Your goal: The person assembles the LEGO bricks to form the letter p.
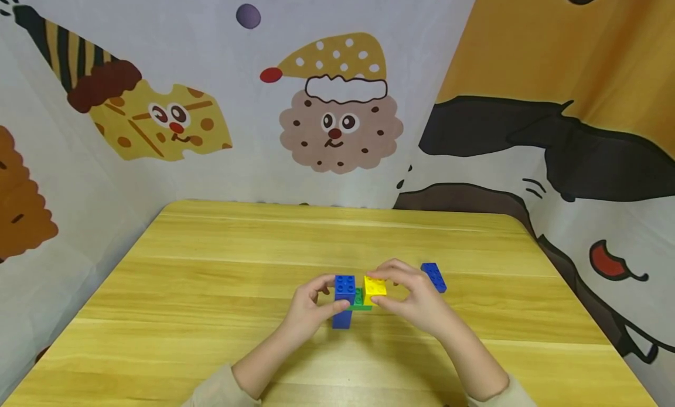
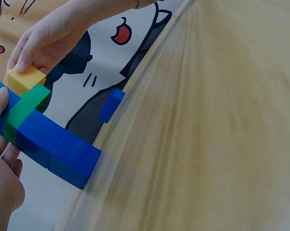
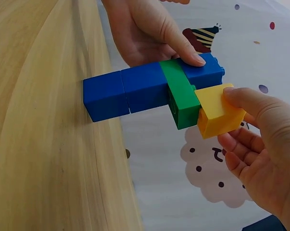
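My left hand (image 1: pixel 310 305) gripped the joined stack (image 1: pixel 345 287), my right hand (image 1: pixel 415 294) pinched the yellow brick (image 1: pixel 375 288); one blue brick (image 1: pixel 434 277) lay unattached

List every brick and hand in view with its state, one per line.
Three blue bricks, stacked upright
Green brick, sandwiched, one end jutting
Yellow brick, at that end, seating unclear
Separate blue brick, lying studs up
Left hand, gripping top blue brick
Right hand, pinching yellow brick

Left hand (image 1: pixel 310 306) and right hand (image 1: pixel 416 296) close together in pinch grips, forearms (image 1: pixel 469 348) slanted inward
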Tool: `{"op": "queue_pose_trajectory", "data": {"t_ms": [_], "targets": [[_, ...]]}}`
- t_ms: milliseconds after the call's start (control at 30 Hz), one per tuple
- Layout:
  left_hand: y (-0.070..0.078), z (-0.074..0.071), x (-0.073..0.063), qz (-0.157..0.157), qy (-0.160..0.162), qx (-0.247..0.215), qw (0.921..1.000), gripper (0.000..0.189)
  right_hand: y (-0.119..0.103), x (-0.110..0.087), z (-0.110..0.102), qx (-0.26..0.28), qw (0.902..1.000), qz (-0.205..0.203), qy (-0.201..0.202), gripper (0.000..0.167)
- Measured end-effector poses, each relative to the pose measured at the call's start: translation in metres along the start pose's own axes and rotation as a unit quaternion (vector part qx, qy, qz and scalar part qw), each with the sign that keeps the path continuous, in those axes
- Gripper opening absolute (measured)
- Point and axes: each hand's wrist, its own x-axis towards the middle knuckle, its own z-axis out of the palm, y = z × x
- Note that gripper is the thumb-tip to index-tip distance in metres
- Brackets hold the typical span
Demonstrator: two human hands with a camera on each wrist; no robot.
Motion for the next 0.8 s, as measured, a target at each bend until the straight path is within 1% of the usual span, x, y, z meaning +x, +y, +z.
{"op": "queue_pose_trajectory", "data": {"t_ms": [233, 400, 500, 633, 733, 800], "targets": [[0.000, 0.000, 0.000, 0.005, 0.000, -0.001, 1.0000, 0.035, -0.002, 0.000, 0.000, -0.005, 1.0000, 0.005, 0.001, 0.037], [-0.001, 0.000, 0.000, 0.005, -0.002, -0.004, 1.0000, 0.035, -0.001, 0.000, -0.004, -0.006, 0.9999, 0.007, 0.006, 0.036], [-0.001, 0.000, 0.001, -0.001, -0.001, -0.006, 1.0000, 0.036, 0.002, 0.000, -0.009, -0.004, 0.9997, 0.006, 0.025, 0.035], [0.000, 0.000, 0.000, -0.011, 0.001, -0.009, 0.9999, 0.037, 0.008, 0.000, -0.019, -0.008, 0.9977, 0.016, 0.066, 0.036], [0.001, 0.000, 0.000, -0.014, 0.002, -0.008, 0.9999, 0.036, 0.011, -0.001, -0.027, -0.011, 0.9954, 0.037, 0.088, 0.037], [0.001, 0.000, 0.000, -0.014, 0.003, -0.006, 0.9999, 0.036, 0.013, -0.002, -0.033, -0.011, 0.9936, 0.059, 0.096, 0.037]]}}
